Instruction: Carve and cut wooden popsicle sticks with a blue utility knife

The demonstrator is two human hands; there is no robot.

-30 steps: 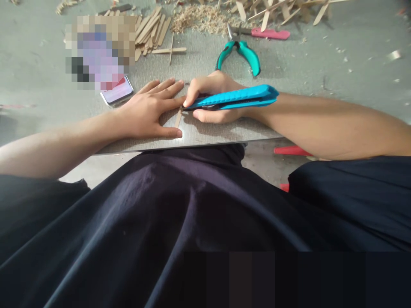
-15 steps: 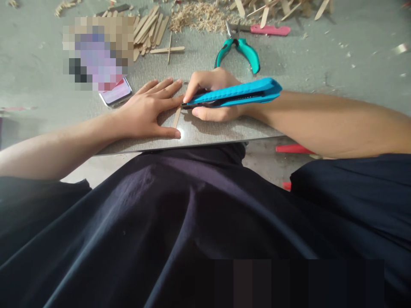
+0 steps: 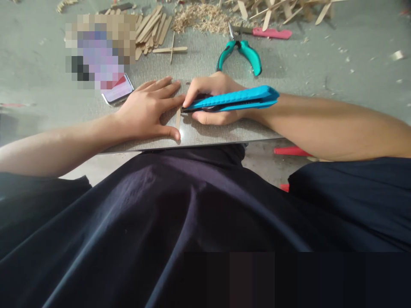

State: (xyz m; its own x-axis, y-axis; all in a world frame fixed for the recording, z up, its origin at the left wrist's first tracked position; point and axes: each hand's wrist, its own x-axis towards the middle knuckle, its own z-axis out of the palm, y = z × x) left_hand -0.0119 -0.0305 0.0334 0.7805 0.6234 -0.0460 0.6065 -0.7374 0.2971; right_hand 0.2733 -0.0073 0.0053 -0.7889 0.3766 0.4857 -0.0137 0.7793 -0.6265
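Note:
My left hand (image 3: pixel 147 109) lies flat on a grey board (image 3: pixel 221 132), fingers spread, index finger and thumb either side of a thin wooden stick (image 3: pixel 178 119) that it pins down. My right hand (image 3: pixel 213 100) is closed round a blue utility knife (image 3: pixel 234 98). The knife's front end meets the top of the stick, right next to my left index fingertip. The handle points to the right over my wrist.
Teal pliers (image 3: pixel 240 53) lie beyond my right hand, a pink tool (image 3: pixel 272 33) behind them. A pile of flat wooden sticks (image 3: pixel 152 30), a stick cross (image 3: pixel 171 49) and shavings (image 3: pixel 202 17) sit at the back. A phone (image 3: pixel 118 92) rests left. Red items (image 3: pixel 290 150) lie below the board.
The knife's handle has dipped slightly and my right hand has shifted a little; my left hand stays flat on the stick.

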